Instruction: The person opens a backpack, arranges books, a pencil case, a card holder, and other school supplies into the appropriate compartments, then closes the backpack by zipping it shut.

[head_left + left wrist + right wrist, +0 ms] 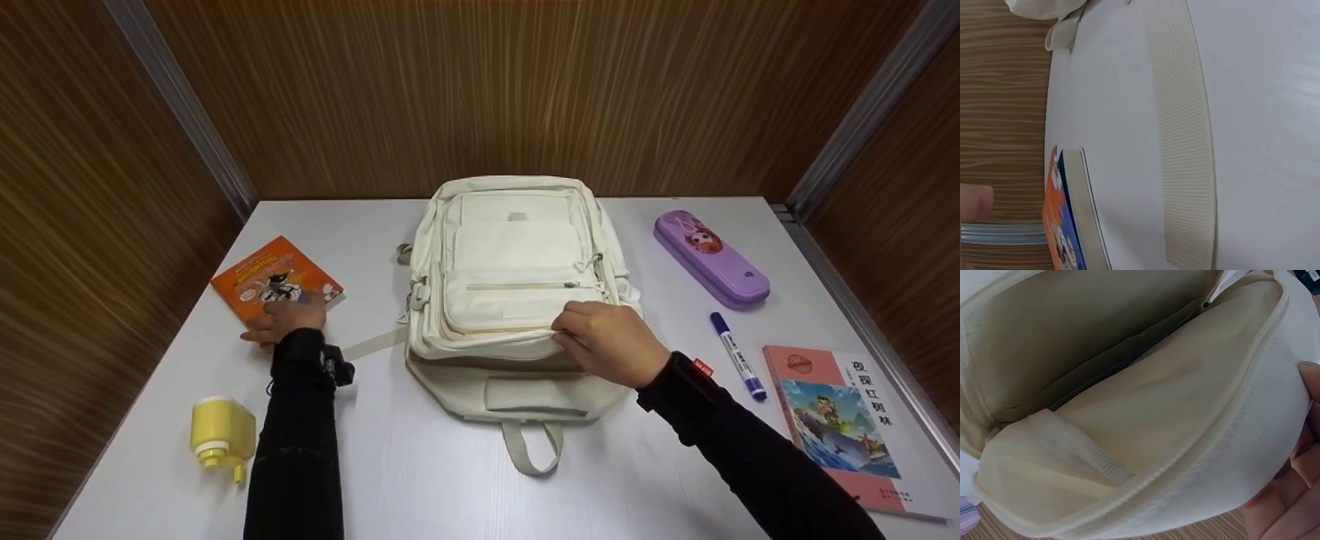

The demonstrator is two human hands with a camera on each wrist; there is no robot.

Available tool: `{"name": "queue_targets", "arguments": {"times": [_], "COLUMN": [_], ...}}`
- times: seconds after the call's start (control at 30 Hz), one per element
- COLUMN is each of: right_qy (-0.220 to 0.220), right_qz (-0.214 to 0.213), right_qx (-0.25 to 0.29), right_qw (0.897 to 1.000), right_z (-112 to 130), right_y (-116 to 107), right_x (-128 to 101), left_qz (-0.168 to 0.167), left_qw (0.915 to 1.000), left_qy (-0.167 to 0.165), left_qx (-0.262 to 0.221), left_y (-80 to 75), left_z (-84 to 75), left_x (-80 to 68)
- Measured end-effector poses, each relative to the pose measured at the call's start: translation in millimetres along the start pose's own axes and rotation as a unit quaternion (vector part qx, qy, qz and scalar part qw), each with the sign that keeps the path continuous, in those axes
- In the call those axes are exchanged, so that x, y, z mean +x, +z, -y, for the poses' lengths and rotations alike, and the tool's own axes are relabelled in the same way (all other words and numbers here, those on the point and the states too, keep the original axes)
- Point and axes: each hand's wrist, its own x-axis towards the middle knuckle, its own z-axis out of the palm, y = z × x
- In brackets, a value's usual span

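Observation:
A cream backpack (517,244) lies on the table with its front side up. My right hand (613,343) pinches the edge of its main opening and holds it raised. In the right wrist view, the pale lining (1185,382) shows inside the gaping compartment, and the fingers (1303,495) grip the outer fabric. Over at the left, my left hand (291,319) is over the near edge of an orange book (251,274), its fingers spread. Whether it touches the cover cannot be told. The left wrist view has the book's page edge (1081,208) and part of a finger (974,202).
A yellow bottle-shaped object (223,429) stands by the left forearm. A beige strap (375,343) runs from the backpack toward the left hand. On the right lie a purple pencil case (712,262), a blue-capped marker (739,356) and a pink-and-white book (810,364). Wood-grain panels (510,97) enclose the table.

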Motion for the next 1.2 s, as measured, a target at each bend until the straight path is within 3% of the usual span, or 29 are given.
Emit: {"name": "queue_targets", "arguments": {"times": [0.23,0.47,0.6,0.8,1.0,1.2], "right_qy": [-0.005,0.006,0.013,0.018,0.018,0.018], "right_qz": [-0.021,-0.011,-0.004,0.0,0.005,-0.004], "right_qx": [-0.004,0.001,0.003,0.003,-0.002,-0.013], "right_qw": [1.0,1.0,1.0,1.0,1.0,1.0], "right_z": [0.6,1.8,2.6,2.6,1.9,-2.0], "right_y": [-3.1,-5.4,-7.1,-9.3,-13.7,-22.8], "right_x": [8.0,9.2,8.9,10.0,11.9,16.5], "left_qz": [0.032,0.0,-0.02,-0.031,-0.058,-0.035], "left_qw": [0.9984,0.9972,0.9976,0.998,0.9973,0.9967], "left_qy": [-0.039,0.005,0.0,-0.052,-0.045,-0.067], "left_qx": [0.025,0.075,0.067,0.016,0.008,-0.029], "left_y": [-17.1,-15.0,-11.2,-8.9,-5.8,-5.8], "left_z": [12.9,24.2,25.0,23.1,23.3,20.7], "left_x": [9.1,18.6,21.1,27.8,32.1,31.7]}}
